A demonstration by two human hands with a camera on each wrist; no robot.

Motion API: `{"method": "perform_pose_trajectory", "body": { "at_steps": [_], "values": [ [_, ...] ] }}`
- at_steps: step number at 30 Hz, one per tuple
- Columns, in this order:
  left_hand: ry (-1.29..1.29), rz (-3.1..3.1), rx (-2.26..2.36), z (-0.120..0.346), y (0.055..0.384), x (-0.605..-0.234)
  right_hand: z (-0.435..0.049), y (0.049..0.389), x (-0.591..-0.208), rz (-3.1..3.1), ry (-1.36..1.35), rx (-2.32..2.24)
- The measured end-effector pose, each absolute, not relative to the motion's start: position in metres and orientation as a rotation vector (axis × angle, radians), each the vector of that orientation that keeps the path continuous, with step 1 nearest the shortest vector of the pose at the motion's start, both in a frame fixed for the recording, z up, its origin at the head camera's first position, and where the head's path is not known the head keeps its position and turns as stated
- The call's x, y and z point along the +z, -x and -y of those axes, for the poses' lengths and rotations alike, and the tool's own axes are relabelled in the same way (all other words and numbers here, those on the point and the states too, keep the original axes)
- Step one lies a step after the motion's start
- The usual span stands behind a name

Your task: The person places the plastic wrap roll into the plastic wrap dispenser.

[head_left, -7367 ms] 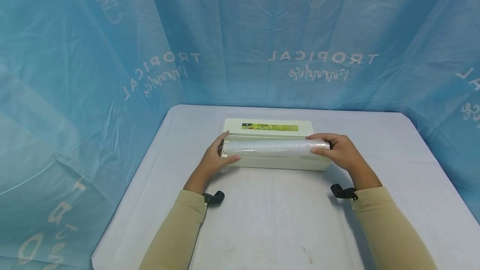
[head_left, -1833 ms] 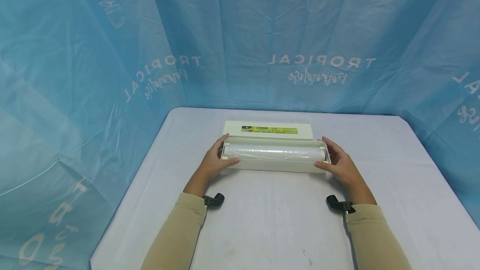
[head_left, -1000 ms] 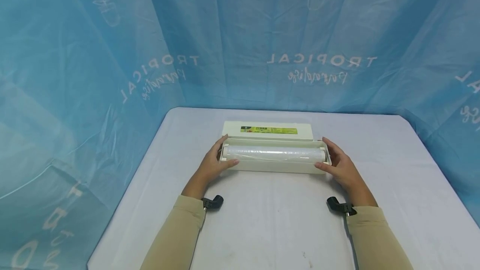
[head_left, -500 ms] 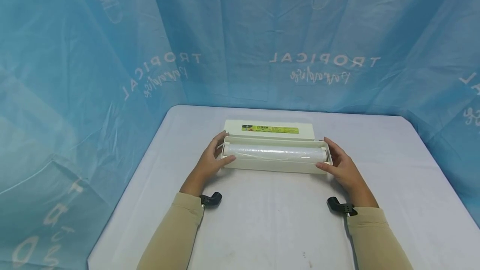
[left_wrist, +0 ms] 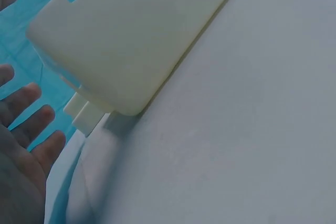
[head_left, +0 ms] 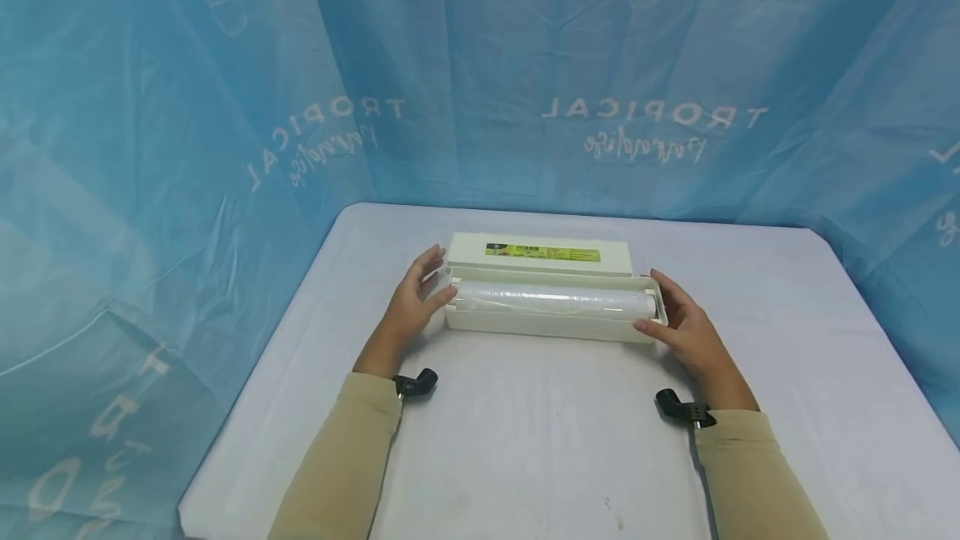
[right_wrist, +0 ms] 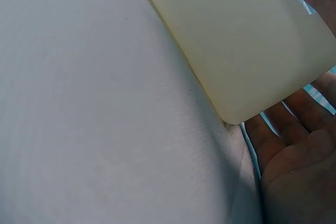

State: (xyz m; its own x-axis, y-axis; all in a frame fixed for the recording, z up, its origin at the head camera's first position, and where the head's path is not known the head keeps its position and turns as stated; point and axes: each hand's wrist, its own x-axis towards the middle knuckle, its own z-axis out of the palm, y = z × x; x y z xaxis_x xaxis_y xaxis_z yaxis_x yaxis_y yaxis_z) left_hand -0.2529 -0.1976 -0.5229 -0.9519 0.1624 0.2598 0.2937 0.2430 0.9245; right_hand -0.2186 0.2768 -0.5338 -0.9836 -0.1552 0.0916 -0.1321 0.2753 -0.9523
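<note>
A cream plastic cling film dispenser lies on the table with its labelled lid swung back behind it. Inside rests a shiny roll of cling film that spans nearly the whole length. My right hand holds the dispenser's right end, thumb on the front wall and fingers round the far side. At the opposite end my left hand has its fingers spread; in the left wrist view those fingers are apart from the box, near a small cream piece that juts from its end.
A white cloth covers the table, whose far edge meets a blue printed curtain that also hangs at both sides. Black wrist cameras are strapped at the cuffs of the tan sleeves.
Several seconds ago the roll's right end was in my right hand, raised; now it lies level inside, and that hand holds the dispenser. My left hand has let go and drawn off leftward.
</note>
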Motion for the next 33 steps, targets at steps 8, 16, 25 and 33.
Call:
{"method": "perform_pose_trajectory", "body": {
  "at_steps": [8,16,25,33],
  "values": [
    [0.496,2.409,-1.873,0.197,0.249,-0.498,-0.277,0.220,-0.535,-2.447,0.315,-1.911],
    [0.466,2.470,-1.823,0.205,0.270,-0.499,-0.278,0.221,-0.537,-2.457,0.299,-1.902],
    [0.362,2.565,-1.734,0.219,0.297,-0.513,-0.280,0.222,-0.539,-2.453,0.314,-1.900],
    [0.346,2.642,-1.684,0.219,0.311,-0.514,-0.281,0.222,-0.539,-2.460,0.320,-1.894]
  ]
}}
